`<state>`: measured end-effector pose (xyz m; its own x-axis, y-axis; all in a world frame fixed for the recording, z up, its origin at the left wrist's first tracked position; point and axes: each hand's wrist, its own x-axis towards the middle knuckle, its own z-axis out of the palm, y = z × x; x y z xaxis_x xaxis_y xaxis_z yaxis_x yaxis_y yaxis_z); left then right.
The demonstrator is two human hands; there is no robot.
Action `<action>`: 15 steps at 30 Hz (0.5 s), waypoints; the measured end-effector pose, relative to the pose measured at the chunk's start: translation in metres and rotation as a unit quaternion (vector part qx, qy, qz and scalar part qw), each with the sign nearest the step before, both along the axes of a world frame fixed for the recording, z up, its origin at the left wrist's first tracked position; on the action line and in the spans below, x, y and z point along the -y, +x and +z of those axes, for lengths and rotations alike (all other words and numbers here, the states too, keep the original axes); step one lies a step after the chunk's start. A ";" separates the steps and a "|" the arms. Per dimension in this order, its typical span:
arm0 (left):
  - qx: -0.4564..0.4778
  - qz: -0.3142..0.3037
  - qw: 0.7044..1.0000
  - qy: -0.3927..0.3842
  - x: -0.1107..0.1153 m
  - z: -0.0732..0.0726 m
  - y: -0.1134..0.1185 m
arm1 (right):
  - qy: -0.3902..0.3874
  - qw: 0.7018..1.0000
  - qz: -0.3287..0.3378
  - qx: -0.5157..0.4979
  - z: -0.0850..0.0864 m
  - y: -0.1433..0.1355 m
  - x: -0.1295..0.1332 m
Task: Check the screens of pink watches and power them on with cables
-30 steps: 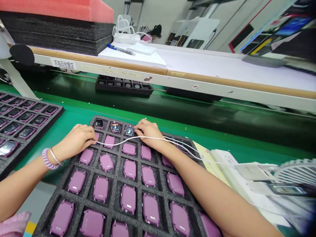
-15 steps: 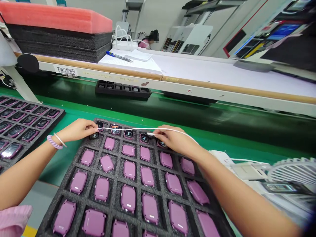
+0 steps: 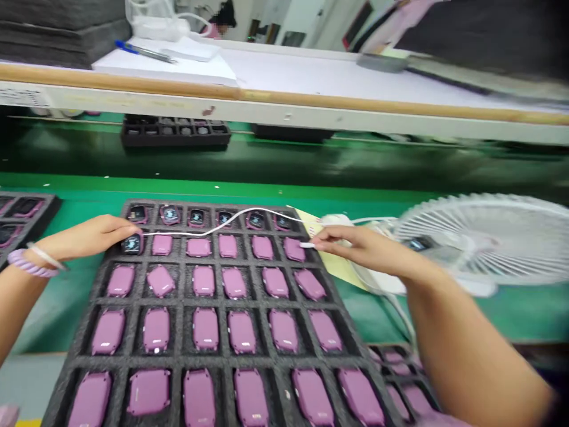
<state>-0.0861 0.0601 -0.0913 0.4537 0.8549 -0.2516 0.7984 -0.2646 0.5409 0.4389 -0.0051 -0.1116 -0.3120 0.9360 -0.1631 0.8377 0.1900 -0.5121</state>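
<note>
My left hand [image 3: 100, 237] is closed at the tray's far left corner, its fingertips on a purple smartwatch [image 3: 132, 244] with a lit screen. A white cable [image 3: 202, 235] runs from that watch across the tray toward the right; whether it is attached to the watch is hidden. My right hand [image 3: 355, 244] pinches a small white cable end [image 3: 306, 245] above the tray's right edge. Beneath both hands lies a black foam tray [image 3: 175, 302] of purple watches. The far row shows dark or lit screens; nearer rows show purple backs.
A white fan [image 3: 484, 237] stands at right beside a yellow sheet [image 3: 342, 264]. Another watch tray [image 3: 44, 207] sits at left, and one more [image 3: 402, 370] lies lower right. Across the back runs a shelf [image 3: 284, 71] with papers, a pen [image 3: 144, 52] and black foam blocks [image 3: 62, 32].
My right hand has moved right with the cable end, from the far row to the tray's right edge. My left hand stays on the watch. The view has shifted right and down.
</note>
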 end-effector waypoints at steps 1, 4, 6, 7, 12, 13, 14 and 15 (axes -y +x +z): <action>-0.002 0.016 1.000 -0.002 -0.001 0.000 -0.001 | 0.010 1.000 -0.007 -0.011 0.003 -0.004 0.005; -0.001 0.047 0.998 -0.028 -0.005 -0.002 -0.005 | 0.039 0.998 -0.020 -0.035 0.002 -0.016 0.015; 0.000 0.042 0.998 -0.039 -0.009 -0.004 -0.006 | 0.063 0.997 -0.017 -0.036 -0.005 -0.021 0.021; 0.002 0.034 0.999 -0.038 -0.010 -0.004 -0.007 | 0.078 0.996 -0.011 -0.029 -0.009 -0.023 0.024; -0.006 -0.020 1.000 -0.019 -0.013 -0.005 -0.003 | 0.179 0.981 0.035 0.060 -0.025 -0.022 0.034; -0.003 -0.030 0.999 -0.024 -0.014 -0.006 -0.002 | 0.200 0.977 0.036 0.068 -0.026 -0.019 0.034; -0.006 -0.025 0.999 -0.027 -0.014 -0.006 -0.002 | 0.206 0.976 0.037 0.063 -0.026 -0.015 0.033; -0.011 -0.017 0.999 -0.028 -0.014 -0.006 -0.002 | 0.194 0.979 0.036 0.051 -0.026 -0.010 0.032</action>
<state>-0.0881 0.0741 -0.0970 0.4770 0.8230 -0.3083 0.8007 -0.2624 0.5386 0.4287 -0.0368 -0.1376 -0.3807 0.9097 0.1662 0.8576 0.4145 -0.3045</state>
